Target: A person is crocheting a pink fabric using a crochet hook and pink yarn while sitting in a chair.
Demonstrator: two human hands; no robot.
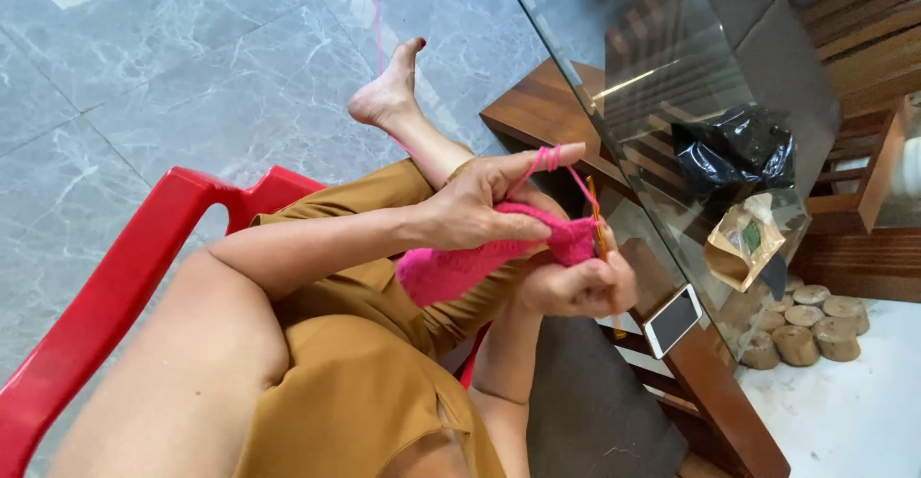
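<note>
Here, in the head view, the person sits in a red plastic chair [115, 286] and works a piece of bright pink knitted fabric [480, 262] held over the lap, just in front of the edge of a glass-topped wooden table [576, 84]. The fabric is a soft, ribbed strip, thick and slightly curled, hanging from between the two hands down toward the mustard-brown trousers [355, 382]. The left hand [480, 204] is closed on the top edge of the fabric, thumb pressing it, with its forefinger stretched out and a strand of pink yarn [549, 158] looped over it; the yarn runs on thinly across the grey marble floor [173, 65] past the bare foot [389, 89]. The right hand [576, 286] is clenched around the fabric's far end and an orange-yellow needle or hook [599, 224]; which of the two it is cannot be made out, since only a short part shows above the fingers.

The lower end of the fabric is hidden behind the left forearm. On the table lie one black plastic bag [734, 152], one brown paper bag [739, 243] and one white phone [672, 320]. Beneath the glass sit several short round wood slices [811, 329], partly cut off by the table edge.
</note>
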